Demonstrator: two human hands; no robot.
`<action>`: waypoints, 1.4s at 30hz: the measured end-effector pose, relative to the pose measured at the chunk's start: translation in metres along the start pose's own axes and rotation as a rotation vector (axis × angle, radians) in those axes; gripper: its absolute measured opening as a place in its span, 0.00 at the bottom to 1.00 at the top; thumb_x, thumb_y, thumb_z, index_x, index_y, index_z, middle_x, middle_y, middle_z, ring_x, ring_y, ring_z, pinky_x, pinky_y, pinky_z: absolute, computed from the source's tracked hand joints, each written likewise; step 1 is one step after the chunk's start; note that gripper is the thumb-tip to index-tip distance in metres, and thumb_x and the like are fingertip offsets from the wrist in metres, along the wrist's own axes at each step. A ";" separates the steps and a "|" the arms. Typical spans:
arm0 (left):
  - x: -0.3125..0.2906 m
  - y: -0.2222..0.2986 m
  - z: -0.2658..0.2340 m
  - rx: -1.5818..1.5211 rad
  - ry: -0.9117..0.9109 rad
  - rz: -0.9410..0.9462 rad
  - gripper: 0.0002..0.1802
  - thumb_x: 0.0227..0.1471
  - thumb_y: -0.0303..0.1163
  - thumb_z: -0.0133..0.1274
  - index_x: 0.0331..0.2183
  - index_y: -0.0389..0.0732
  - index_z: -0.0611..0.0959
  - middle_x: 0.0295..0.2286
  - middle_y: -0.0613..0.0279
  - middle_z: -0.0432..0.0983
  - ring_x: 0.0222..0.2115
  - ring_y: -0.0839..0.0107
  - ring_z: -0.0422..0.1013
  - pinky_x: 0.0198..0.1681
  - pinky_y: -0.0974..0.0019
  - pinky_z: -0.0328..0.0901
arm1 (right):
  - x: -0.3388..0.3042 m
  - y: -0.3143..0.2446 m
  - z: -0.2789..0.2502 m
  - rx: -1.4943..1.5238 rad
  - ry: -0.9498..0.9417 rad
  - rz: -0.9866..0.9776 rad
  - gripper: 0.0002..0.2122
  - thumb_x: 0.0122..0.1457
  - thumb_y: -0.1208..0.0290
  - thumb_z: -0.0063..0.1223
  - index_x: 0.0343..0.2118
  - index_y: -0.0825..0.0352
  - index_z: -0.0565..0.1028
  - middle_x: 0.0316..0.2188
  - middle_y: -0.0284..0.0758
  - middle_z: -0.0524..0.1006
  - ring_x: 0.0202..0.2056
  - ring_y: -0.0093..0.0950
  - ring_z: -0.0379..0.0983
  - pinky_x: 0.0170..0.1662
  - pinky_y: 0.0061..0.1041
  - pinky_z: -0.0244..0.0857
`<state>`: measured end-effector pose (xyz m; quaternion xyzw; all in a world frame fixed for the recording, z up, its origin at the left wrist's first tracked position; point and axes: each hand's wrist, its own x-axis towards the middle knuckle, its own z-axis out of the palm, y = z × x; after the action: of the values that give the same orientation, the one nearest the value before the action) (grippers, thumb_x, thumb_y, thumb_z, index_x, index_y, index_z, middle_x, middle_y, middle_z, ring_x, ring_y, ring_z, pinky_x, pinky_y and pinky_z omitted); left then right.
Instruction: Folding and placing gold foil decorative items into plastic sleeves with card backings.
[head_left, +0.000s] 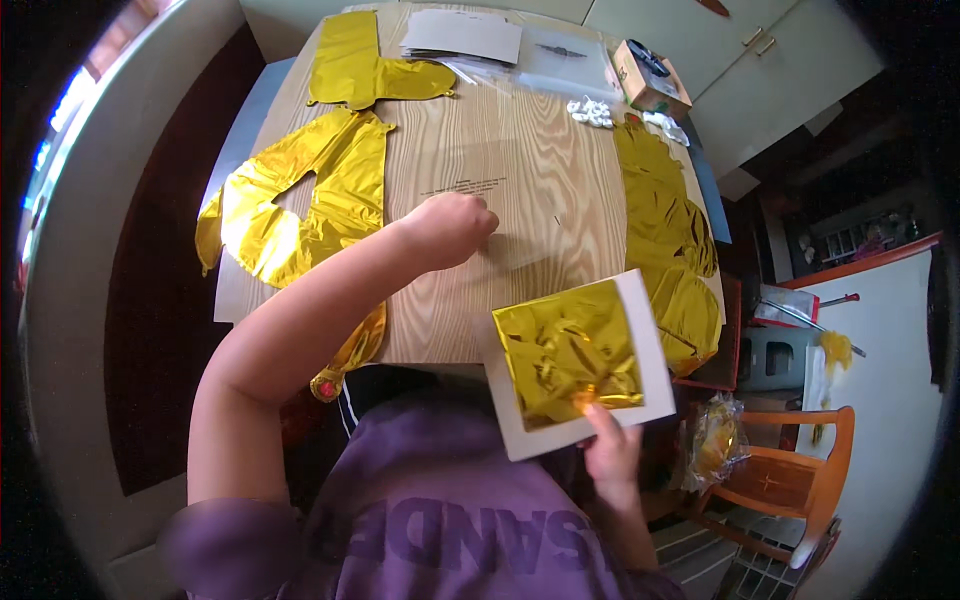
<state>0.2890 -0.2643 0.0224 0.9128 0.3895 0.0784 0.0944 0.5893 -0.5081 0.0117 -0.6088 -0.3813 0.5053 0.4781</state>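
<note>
My left hand is closed in a fist over the middle of the table, at a clear plastic bag with small dark print; its fingertips are hidden, but they seem to grip the bag. My right hand grips a white card at its lower edge, the thumb on the front. Folded gold foil, crumpled and shiny, lies against that card. Flat gold foil balloons lie around: an angular one at the far left, a looped one nearer on the left, and another along the right edge.
At the back of the wooden table are a paper stack, a clear plastic sleeve, small white pieces and a cardboard box with dark items. A wooden chair with a wrapped gold bundle stands at right.
</note>
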 end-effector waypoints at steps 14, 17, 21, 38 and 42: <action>-0.014 0.051 -0.016 -0.258 -0.014 0.064 0.07 0.46 0.28 0.58 0.28 0.35 0.79 0.29 0.48 0.74 0.31 0.47 0.75 0.38 0.51 0.71 | 0.054 0.001 0.022 0.405 -0.317 0.280 0.23 0.55 0.80 0.55 0.55 0.73 0.69 0.48 0.38 0.77 0.48 0.31 0.75 0.54 0.32 0.68; -0.018 0.049 -0.017 -0.270 -0.052 0.026 0.08 0.46 0.30 0.59 0.27 0.36 0.79 0.30 0.49 0.74 0.31 0.47 0.75 0.38 0.51 0.71 | 0.042 0.007 0.029 0.319 -0.232 0.171 0.23 0.56 0.82 0.54 0.56 0.73 0.67 0.49 0.39 0.75 0.49 0.32 0.74 0.55 0.33 0.68; -0.015 0.062 -0.030 -0.110 -0.098 0.027 0.08 0.48 0.31 0.57 0.27 0.36 0.78 0.30 0.50 0.73 0.31 0.48 0.75 0.38 0.51 0.71 | 0.029 0.007 0.037 0.215 -0.176 0.108 0.22 0.57 0.82 0.53 0.56 0.73 0.68 0.48 0.38 0.75 0.48 0.30 0.74 0.54 0.31 0.67; -0.027 0.053 0.004 0.081 -0.035 0.217 0.14 0.47 0.30 0.56 0.39 0.38 0.77 0.31 0.55 0.72 0.31 0.55 0.76 0.35 0.56 0.72 | 0.018 0.002 0.068 0.547 -0.102 0.166 0.17 0.62 0.76 0.52 0.54 0.73 0.70 0.49 0.39 0.75 0.49 0.32 0.74 0.54 0.35 0.68; -0.030 0.051 -0.005 0.067 -0.072 0.245 0.24 0.45 0.27 0.56 0.48 0.37 0.76 0.33 0.56 0.72 0.32 0.55 0.76 0.35 0.57 0.72 | 0.013 0.013 0.071 0.554 -0.038 0.143 0.15 0.62 0.76 0.52 0.51 0.73 0.71 0.46 0.39 0.76 0.46 0.31 0.76 0.51 0.33 0.69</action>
<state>0.3026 -0.3204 0.0369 0.9584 0.2738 0.0433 0.0674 0.5219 -0.4849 -0.0069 -0.4709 -0.1935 0.6339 0.5822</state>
